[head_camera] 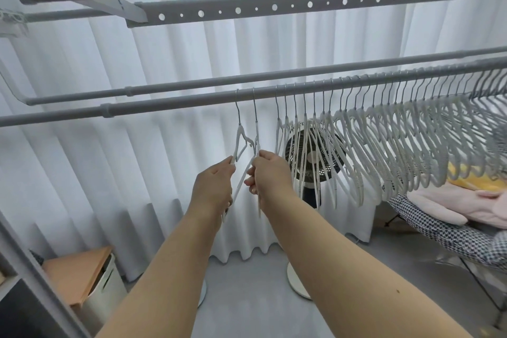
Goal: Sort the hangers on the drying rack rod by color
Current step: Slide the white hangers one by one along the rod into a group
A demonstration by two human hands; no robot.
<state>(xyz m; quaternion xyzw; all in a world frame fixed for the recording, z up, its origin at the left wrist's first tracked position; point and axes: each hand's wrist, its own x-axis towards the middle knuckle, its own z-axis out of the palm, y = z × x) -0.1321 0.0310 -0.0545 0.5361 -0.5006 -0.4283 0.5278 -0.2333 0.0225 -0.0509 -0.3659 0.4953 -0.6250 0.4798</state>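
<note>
A grey drying rack rod [170, 105] runs across the view, rising to the right. Two white hangers hang apart from the rest near its middle. My left hand [213, 186] grips the left white hanger [239, 137] by its shoulder. My right hand [267, 175] pinches the right white hanger [256, 132] just beside it. To the right, several white hangers [384, 151] crowd the rod in a dense row, with darker grey hangers [491, 85] at the far right end.
A second rod [192, 84] runs behind and above, and perforated rack bars [247, 8] cross overhead. A standing fan [312, 153] stands behind the hangers before white curtains. A chair with houndstooth, pink and yellow fabric [455, 217] is at right; a wooden-topped box [82, 274] at lower left.
</note>
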